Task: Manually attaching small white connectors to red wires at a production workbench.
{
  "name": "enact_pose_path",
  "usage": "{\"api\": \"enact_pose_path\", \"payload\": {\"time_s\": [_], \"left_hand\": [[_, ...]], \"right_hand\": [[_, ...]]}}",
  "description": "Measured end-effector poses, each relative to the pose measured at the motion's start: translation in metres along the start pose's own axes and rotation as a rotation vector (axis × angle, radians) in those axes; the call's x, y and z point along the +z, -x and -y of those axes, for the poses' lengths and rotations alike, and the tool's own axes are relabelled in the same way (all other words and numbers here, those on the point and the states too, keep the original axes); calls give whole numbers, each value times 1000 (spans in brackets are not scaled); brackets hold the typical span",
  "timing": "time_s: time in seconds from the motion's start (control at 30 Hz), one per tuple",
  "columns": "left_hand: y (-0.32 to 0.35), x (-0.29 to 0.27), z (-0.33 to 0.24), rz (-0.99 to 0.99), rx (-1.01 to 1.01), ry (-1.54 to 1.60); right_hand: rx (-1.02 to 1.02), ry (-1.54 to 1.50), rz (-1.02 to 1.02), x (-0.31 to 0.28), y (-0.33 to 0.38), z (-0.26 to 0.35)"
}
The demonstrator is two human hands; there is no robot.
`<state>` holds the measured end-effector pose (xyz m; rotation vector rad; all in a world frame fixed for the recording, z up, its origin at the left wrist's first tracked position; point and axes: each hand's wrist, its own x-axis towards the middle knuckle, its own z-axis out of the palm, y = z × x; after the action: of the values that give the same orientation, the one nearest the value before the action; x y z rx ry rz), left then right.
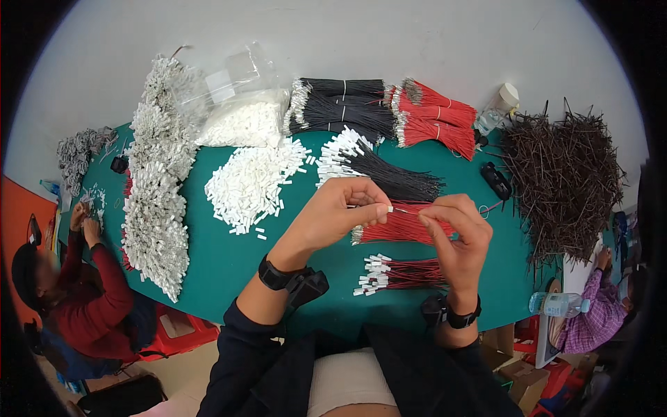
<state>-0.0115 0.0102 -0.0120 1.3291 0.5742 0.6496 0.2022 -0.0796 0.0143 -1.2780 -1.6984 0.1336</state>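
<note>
Between the thumb and forefinger of my left hand (347,212) is a small white connector housing (390,209). My right hand (460,233) is pinched on a thin wire (411,211) whose end meets the housing; whether it sits inside I cannot tell. Under both hands lies a bundle of red wires (399,228). Just beyond them, black wires (396,174) fan out, with white housings (340,154) on their left ends. Nearer to me rests a small row of red and dark wires (413,273) with white housings at their left ends.
Loose white housings (243,187) are heaped left on the green table (222,267), before a clear bag (246,121). Further left stretches a long pile of wired housings (156,222). Tied black bundles (340,104), red bundles (434,115) and brown wires (563,181) lie beyond. People sit at both sides.
</note>
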Motion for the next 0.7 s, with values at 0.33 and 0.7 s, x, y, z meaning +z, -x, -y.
{"api": "enact_pose_path", "payload": {"time_s": [0.33,0.7], "left_hand": [[0,0,0,-10,-12,-6],[1,-1,0,6,-25,38]], "right_hand": [[-79,90,31,-1,-5,4],[-108,90,56,-4,-5,8]]}}
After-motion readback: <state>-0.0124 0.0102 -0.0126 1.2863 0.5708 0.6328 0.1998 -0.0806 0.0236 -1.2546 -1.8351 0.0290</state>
